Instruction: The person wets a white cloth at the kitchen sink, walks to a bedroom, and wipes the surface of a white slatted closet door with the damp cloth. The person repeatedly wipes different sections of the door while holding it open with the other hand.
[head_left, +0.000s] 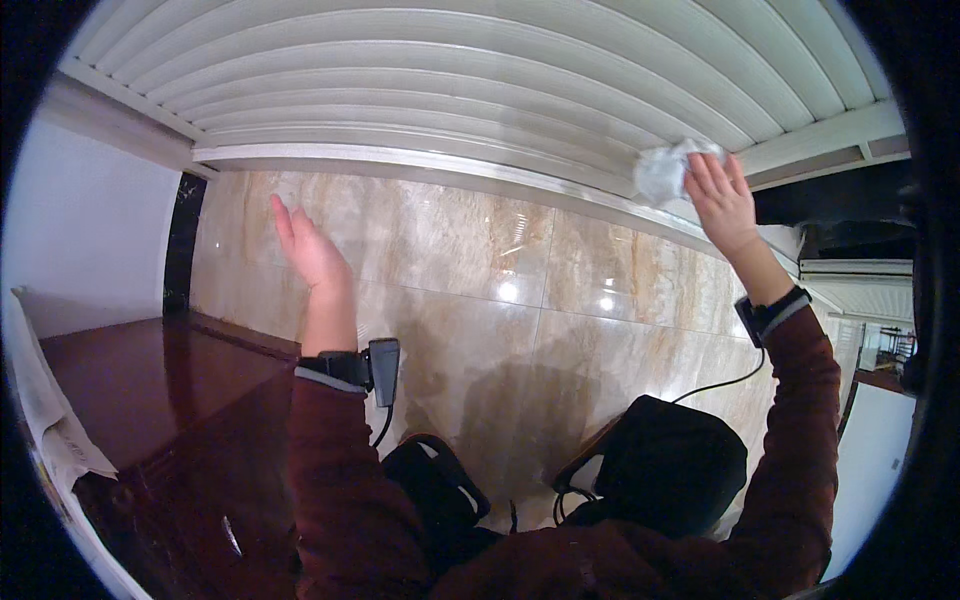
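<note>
My right hand (721, 196) lies spread over a crumpled white cloth (661, 174), which touches the lower right part of a white slatted panel (450, 82). The fingers rest on the cloth's right side, near the panel's bottom rail. My left hand (311, 244) is raised over the tiled floor at the left, with nothing visible in it; its thumb side and fingers are seen edge-on. Each wrist wears a black strap with a small device and a cable.
Below the panel lies a glossy beige tile floor (450, 255). A dark red wooden surface (150, 397) stands at the lower left, with a paper sheet (64, 435) at its edge. A pale wall (97, 225) rises at the left. My feet are at the bottom centre.
</note>
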